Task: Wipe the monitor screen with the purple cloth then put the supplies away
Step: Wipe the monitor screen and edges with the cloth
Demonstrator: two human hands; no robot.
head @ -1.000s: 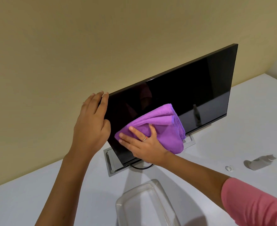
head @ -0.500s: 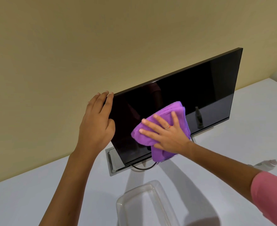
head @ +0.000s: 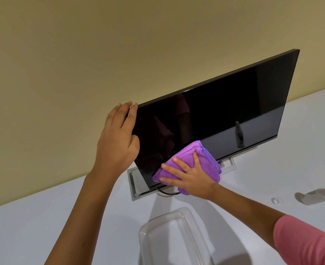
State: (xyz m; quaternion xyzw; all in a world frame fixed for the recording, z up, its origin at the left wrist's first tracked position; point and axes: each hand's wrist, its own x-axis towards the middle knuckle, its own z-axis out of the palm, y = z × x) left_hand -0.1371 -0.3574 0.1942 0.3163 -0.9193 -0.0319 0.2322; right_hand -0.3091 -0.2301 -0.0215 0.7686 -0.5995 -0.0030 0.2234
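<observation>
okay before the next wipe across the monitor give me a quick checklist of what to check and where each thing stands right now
1. Monitor steadied: ok. The left hand grips its upper left corner.
2. Cloth on the glass: ok. The right hand presses the purple cloth flat against the screen's lower left part.
3. Cloth clear of the cable: not ok. The cloth's lower edge hangs right beside the black cable at the stand.
4. Path to the right free: ok. Nothing lies against the rest of the screen.
5. Screen clean so far: cannot tell. Reflections hide any smears.
6. Tray ready for putting supplies away: ok. The clear tray sits on the table near the person.
</observation>
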